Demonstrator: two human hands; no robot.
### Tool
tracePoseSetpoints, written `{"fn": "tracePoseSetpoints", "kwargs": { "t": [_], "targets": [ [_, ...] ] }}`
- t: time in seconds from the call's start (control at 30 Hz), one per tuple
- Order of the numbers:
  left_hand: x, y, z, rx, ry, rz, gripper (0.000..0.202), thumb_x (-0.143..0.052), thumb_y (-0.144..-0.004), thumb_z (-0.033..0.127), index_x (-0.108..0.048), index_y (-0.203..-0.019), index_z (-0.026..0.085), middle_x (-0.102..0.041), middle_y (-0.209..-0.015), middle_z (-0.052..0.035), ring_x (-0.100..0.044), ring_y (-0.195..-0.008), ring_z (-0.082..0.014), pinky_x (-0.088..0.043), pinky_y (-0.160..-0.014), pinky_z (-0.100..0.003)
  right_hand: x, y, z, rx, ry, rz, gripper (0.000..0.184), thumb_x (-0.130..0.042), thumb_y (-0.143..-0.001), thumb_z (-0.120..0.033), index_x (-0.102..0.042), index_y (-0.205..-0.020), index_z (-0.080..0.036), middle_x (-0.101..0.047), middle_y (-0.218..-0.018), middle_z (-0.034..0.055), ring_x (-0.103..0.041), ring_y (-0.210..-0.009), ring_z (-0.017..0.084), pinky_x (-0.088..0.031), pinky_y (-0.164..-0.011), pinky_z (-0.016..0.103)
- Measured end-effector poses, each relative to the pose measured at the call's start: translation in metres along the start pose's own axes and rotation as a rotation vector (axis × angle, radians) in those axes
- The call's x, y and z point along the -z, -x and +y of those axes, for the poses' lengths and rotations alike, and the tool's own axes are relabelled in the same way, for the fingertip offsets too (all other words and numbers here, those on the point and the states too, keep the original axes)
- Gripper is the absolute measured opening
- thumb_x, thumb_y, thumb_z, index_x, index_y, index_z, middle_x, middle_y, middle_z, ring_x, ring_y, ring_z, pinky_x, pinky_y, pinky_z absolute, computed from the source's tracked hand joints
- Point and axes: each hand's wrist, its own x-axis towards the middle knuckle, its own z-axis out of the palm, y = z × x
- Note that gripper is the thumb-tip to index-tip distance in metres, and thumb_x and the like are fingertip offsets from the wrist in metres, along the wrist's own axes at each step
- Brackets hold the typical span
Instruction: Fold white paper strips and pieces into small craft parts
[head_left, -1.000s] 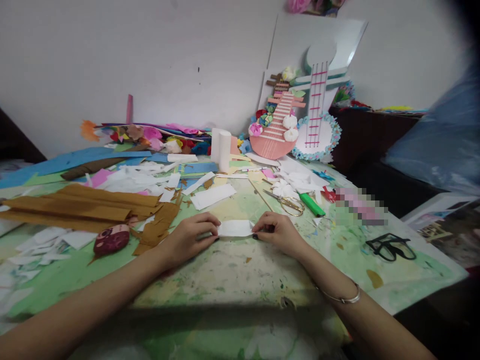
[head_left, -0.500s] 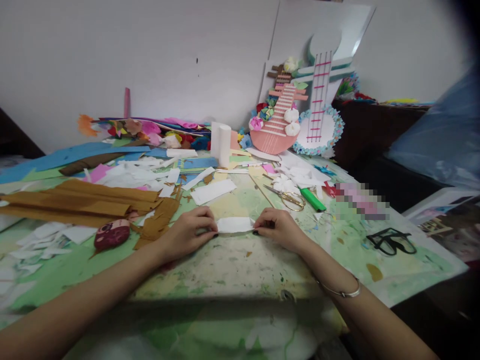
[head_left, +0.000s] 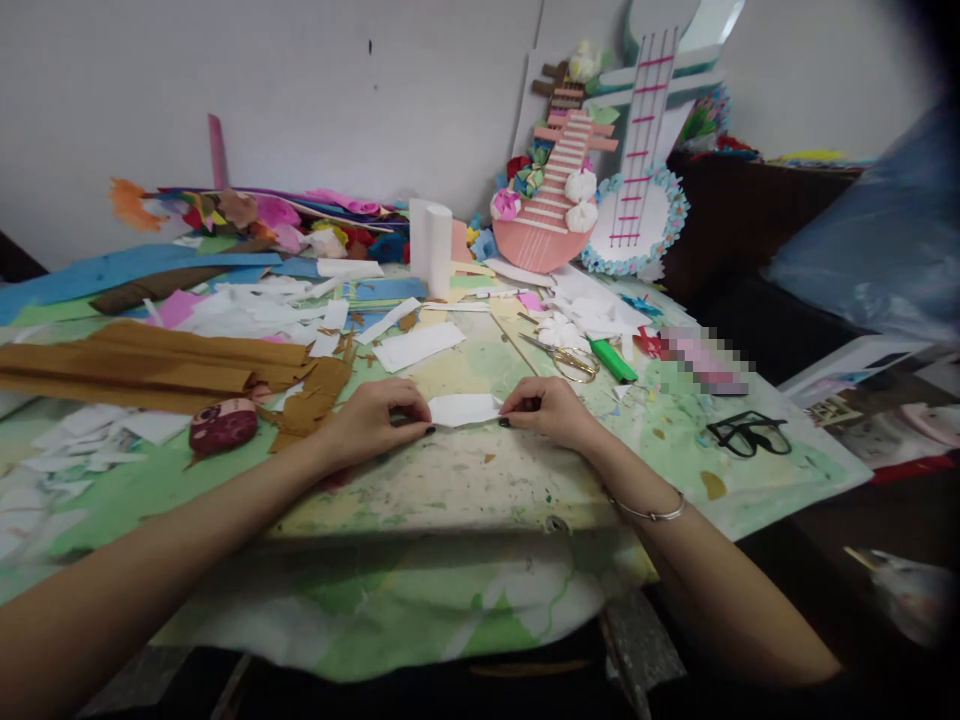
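The paint-stained green table (head_left: pixel 465 490) is strewn with paper scraps. Long brown paper strips (head_left: pixel 150 365) lie well left of the gold-handled scissors (head_left: pixel 574 360). The left hand (head_left: pixel 371 420) and right hand (head_left: pixel 551 412) rest just nearer the person than the scissors. Each pinches one end of a small white paper rectangle (head_left: pixel 463 409), which lies flat between them, near the scissors.

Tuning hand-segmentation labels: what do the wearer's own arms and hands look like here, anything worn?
Forearms are bare to the frame edge, with no sleeves or gloves in view. Left hand and right hand both have dark-polished nails. A thin silver bangle circles the right wrist. No watch or rings that I can make out.
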Motion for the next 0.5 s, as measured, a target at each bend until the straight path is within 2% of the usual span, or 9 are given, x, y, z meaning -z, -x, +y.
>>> {"fn": "tracePoseSetpoints", "kwargs": {
  "t": [0.5],
  "targets": [
    [0.0017, -0.0052, 0.0064, 0.18, 0.125, -0.027, 0.023, -0.064, -0.075, 0.037, -0.071, -0.076, 0.015, -0.067, -0.073, -0.0037, -0.059, -0.067, -0.0139, -0.044, -0.064, -0.024, -0.0021, -0.0007, -0.0015, -0.043, 0.002, -0.01, 0.01, -0.069, -0.068, -0.022, -0.074, -0.073, -0.014, -0.065, -0.065, 0.0011, -0.049, -0.057, 0.009, -0.036, -0.055, 0.023]
  ]
}}
